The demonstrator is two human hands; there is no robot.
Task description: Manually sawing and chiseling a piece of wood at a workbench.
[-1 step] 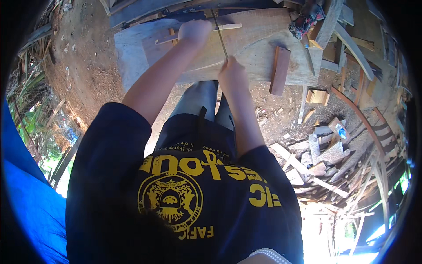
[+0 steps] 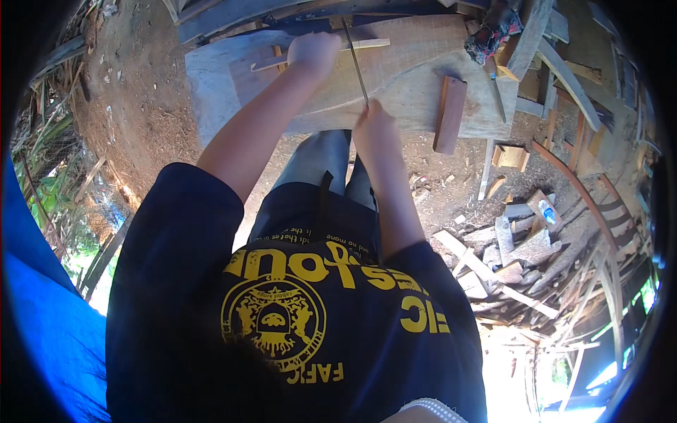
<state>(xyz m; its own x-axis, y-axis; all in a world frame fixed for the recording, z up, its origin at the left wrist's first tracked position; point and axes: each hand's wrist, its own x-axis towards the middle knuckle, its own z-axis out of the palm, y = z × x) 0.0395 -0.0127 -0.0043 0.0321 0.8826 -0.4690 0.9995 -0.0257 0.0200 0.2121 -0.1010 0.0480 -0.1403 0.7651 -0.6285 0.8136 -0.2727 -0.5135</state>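
Stretching across in front of the person, the wide wooden board (image 2: pixel 402 106) served as a flat support for the work, I think. The thin wooden strip (image 2: pixel 371 44) was above it, toward its far side, running from left to right, with a short piece of wood (image 2: pixel 279 55) crossing it near the left end; perhaps this piece raised the strip a little, but I cannot tell for sure. The long narrow tool (image 2: pixel 355 63) pointed away from the body and crossed the strip just to the right of the left hand (image 2: pixel 314 53); whether it truly touched the wood was not clear to see. A reddish wooden block (image 2: pixel 449 115) lay to the right, its near end past the board's edge, and a knife (image 2: pixel 498 95) lay beyond it, both probably put there so that they left the arms free. About the grip, the left hand was folded into a fist over the strip, likely to keep it from turning, although the fingertips were hidden. The right hand (image 2: pixel 374 123) was closed tightly round the near end of the tool, with no gap visible between the fingers, and it covered whatever handle there was.
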